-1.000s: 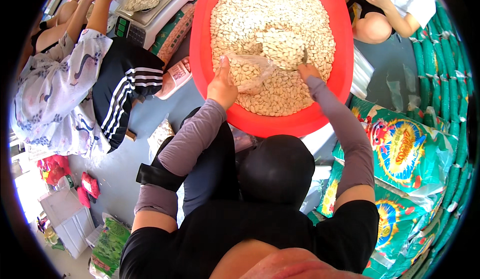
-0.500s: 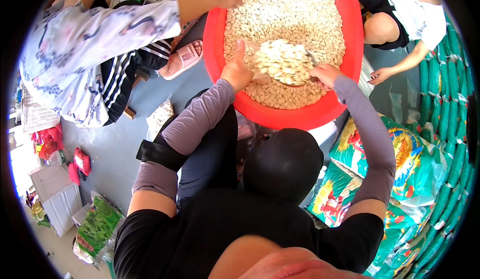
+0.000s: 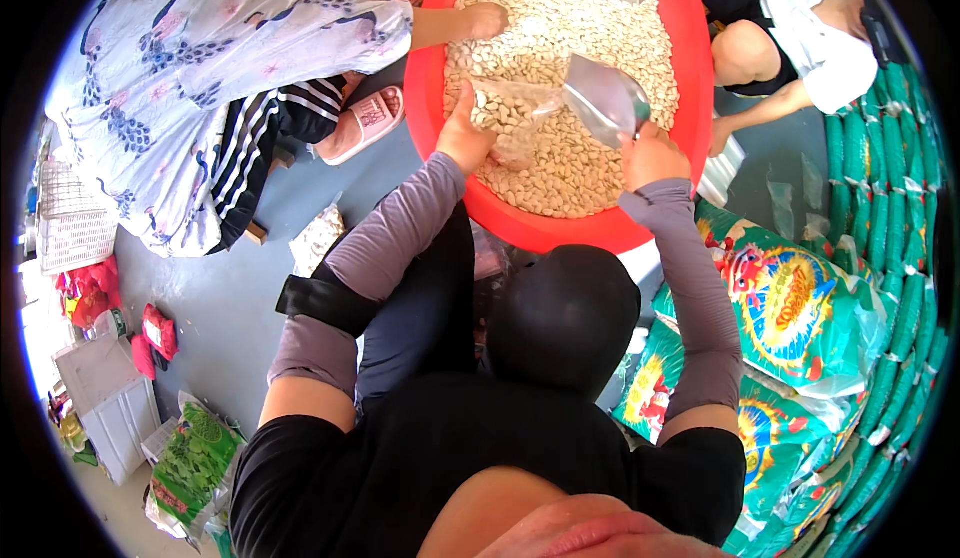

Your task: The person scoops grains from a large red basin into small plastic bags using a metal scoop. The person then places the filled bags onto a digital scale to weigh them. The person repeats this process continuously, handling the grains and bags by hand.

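At the left, a co-worker in a patterned garment (image 3: 190, 78) reaches a bare hand (image 3: 488, 21) over the seeds; next comes the rim of the red tub (image 3: 428, 108), which holds the pale seeds (image 3: 565, 173) between the people, probably so each can reach them; the person's left hand (image 3: 466, 142) holds a clear bag (image 3: 513, 118) inside the tub, thumb up along its edge and fingers apparently curled beneath, though their tips are hidden; keeping the bag low there likely lets spilled seeds drop back; just right of it is a metal scoop (image 3: 606, 101), tilted, its blade toward the bag, no seeds showing on it; the right hand (image 3: 655, 156) wraps its fingers around the handle, likely for control of the tilt; farther right, green sacks (image 3: 800, 308) lie stacked, apparently to save floor space.
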Demonstrator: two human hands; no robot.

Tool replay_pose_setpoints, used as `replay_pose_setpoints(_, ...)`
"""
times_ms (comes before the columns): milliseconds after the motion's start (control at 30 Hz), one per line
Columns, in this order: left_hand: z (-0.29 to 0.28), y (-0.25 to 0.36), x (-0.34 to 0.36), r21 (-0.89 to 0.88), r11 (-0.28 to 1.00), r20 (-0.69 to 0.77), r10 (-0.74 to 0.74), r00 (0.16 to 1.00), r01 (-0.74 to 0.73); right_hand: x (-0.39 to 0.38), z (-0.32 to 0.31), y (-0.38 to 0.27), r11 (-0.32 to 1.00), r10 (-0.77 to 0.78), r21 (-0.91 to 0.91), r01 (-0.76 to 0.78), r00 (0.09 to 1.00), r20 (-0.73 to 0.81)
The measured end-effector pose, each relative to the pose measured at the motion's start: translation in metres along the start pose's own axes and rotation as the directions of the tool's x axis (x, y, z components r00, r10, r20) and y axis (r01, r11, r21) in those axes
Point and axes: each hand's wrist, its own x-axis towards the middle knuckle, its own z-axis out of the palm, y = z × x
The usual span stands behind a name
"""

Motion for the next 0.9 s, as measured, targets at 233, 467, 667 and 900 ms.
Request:
replay_pose_setpoints(233, -0.003, 0.035, -0.026, -0.610, 0.790, 0.005, 0.082, 0.997, -0.062, -0.033, 0.033, 0.043, 0.968, -0.230, 0.053, 0.247, 0.949, -0.216)
replay_pose_setpoints(467, -0.078, 0.148, -0.134, -0.797, 0.489, -0.231, 0.299, 0.926, -0.356, -0.115, 0.008, 0.065, 0.932, -0.092, 0.297, 0.206, 0.930, -0.356)
replay_pose_setpoints(667, -0.122, 0.173, -0.154, -0.782, 0.406, -0.378, 0.293, 0.878, -0.473, -0.187, 0.090, 0.123, 0.859, 0.237, 0.507, -0.067, 0.931, -0.277)
replay_pose_setpoints(900, -0.164, 0.065, -0.116, -0.649, 0.562, -0.506, 0.185, 0.843, -0.513, -0.252, 0.178, 0.131, 0.784, 0.354, 0.543, -0.300, 0.935, 0.005)
